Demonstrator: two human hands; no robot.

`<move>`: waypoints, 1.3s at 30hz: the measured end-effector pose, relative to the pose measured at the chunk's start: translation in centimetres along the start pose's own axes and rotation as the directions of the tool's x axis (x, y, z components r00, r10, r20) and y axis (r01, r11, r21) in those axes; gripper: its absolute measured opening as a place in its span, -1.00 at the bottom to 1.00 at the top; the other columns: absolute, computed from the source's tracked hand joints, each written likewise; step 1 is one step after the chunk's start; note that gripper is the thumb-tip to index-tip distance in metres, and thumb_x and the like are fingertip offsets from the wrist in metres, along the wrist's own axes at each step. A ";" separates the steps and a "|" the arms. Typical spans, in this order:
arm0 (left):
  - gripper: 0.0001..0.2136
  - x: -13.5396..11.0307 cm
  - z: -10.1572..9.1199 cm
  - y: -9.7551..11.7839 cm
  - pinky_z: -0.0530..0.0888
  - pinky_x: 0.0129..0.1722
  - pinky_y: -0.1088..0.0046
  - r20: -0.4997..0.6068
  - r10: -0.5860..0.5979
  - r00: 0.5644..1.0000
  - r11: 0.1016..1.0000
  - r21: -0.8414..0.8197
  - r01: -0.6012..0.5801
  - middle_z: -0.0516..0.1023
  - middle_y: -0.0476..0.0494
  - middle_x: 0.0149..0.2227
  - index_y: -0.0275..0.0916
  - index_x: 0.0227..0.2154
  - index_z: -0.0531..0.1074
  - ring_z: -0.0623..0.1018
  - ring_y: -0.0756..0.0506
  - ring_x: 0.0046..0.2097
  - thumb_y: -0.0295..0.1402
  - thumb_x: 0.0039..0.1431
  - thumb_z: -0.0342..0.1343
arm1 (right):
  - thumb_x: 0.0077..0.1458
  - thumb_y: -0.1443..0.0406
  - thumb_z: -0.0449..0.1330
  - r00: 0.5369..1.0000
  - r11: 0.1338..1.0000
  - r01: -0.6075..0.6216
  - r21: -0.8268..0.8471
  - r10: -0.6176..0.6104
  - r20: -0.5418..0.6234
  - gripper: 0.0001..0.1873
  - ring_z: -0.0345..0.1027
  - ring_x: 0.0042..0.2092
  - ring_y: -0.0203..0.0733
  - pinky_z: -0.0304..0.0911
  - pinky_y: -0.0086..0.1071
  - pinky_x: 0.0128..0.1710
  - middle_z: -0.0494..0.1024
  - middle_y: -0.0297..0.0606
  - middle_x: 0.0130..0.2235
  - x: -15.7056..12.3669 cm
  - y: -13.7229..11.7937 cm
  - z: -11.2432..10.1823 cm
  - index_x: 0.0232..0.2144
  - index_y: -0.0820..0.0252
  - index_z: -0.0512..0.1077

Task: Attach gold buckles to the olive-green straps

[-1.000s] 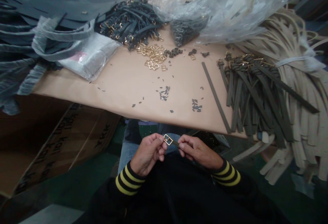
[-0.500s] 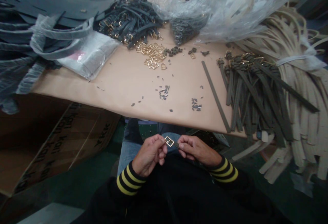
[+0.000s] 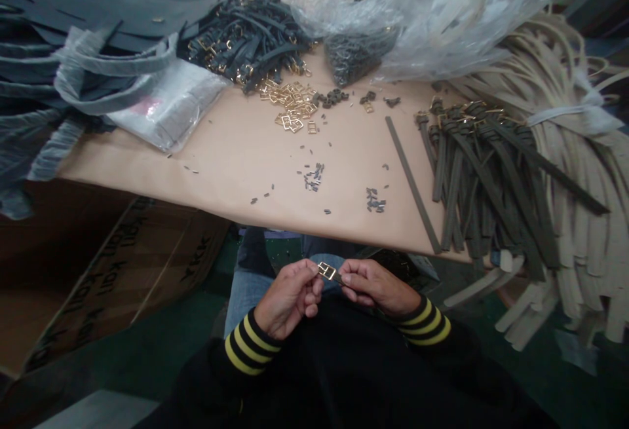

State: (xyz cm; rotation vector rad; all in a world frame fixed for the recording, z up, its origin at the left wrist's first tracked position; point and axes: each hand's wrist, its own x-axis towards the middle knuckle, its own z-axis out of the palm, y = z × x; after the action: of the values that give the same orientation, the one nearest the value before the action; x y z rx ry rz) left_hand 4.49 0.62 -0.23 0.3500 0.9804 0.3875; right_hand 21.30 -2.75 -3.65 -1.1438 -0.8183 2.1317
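Note:
Between my two hands, just below the table's front edge, is a small gold buckle (image 3: 327, 271). My left hand (image 3: 289, 295) pinches its left end between thumb and fingertips. On the other side my right hand (image 3: 376, 285) is closed on a dark strap, of which only a short bit shows beside the buckle. The strap's tip appears to meet the buckle; whether it passes through the frame is too small to tell. More gold buckles (image 3: 289, 101) lie in a loose heap on the table, with small dark strap loops (image 3: 331, 97) beside them.
Small metal pieces (image 3: 313, 177) are scattered on the table (image 3: 236, 173). One flat strap (image 3: 411, 183) lies left of a pile of olive straps (image 3: 481, 167). Dark buckled straps (image 3: 255, 36), plastic bags (image 3: 417, 16) and beige straps (image 3: 584, 219) surround them. A cardboard box (image 3: 162, 265) stands lower left.
The buckle has turned between my fingers and now lies flatter, with its crossbar showing. Both hands keep their grip and have barely shifted.

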 end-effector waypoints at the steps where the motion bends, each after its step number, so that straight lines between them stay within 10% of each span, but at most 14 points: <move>1: -0.83 0.0 0.0 0.0 0.09 -0.79 0.76 0.001 0.003 1.000 1.000 -0.002 -0.003 0.23 0.12 -0.69 -0.26 -0.56 0.14 0.13 0.18 -0.71 -0.35 -0.03 0.03 | -0.04 0.16 0.10 1.000 1.000 0.006 -0.020 -0.006 -0.004 -0.73 -0.12 -0.72 -0.58 -0.28 -0.60 -0.75 0.27 -0.47 -0.63 0.0 0.0 0.1 -0.50 0.28 0.19; 19: -0.80 0.2 0.2 -0.6 0.06 -0.80 0.74 0.123 -0.004 0.992 0.999 -0.043 0.010 0.19 0.13 -0.71 -0.28 -0.53 0.21 0.10 0.18 -0.71 -0.30 -0.12 0.12 | 0.05 0.17 0.01 0.988 0.967 0.148 -0.208 -0.155 -0.016 -0.78 -0.02 -0.66 -0.51 -0.13 -0.59 -0.69 0.26 -0.46 -0.60 0.0 -0.8 1.3 -0.40 0.24 0.16; 26: -0.82 0.4 0.5 -0.5 0.14 -0.78 0.71 0.058 0.043 0.997 0.994 0.095 -0.048 0.17 0.15 -0.72 -0.32 -0.54 0.27 0.10 0.18 -0.71 -0.30 -0.09 0.08 | 0.09 0.37 -0.07 0.908 0.761 0.339 -0.553 -0.418 -0.018 -0.90 0.22 -0.45 -0.38 0.14 -0.46 -0.39 0.32 -0.38 -0.50 -0.1 -1.3 2.1 -0.29 0.21 0.16; 39: -0.82 0.4 -0.2 -0.5 0.27 -0.68 0.65 -0.080 0.358 0.930 0.897 0.304 -0.320 0.29 0.07 -0.62 -0.32 -0.50 0.26 0.30 0.12 -0.62 -0.30 -0.07 0.08 | 0.05 0.41 -0.04 0.899 0.717 0.346 -0.605 -0.439 -0.005 -0.95 0.20 -0.49 -0.40 0.15 -0.50 -0.42 0.32 -0.39 -0.51 0.2 -2.0 2.5 -0.42 0.22 0.20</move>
State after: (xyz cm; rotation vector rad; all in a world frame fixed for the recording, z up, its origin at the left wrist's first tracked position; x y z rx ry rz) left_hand 4.56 0.40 -0.87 0.7750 1.1124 0.5946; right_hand 19.43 -1.99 -1.16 -1.2574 -1.5737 1.4387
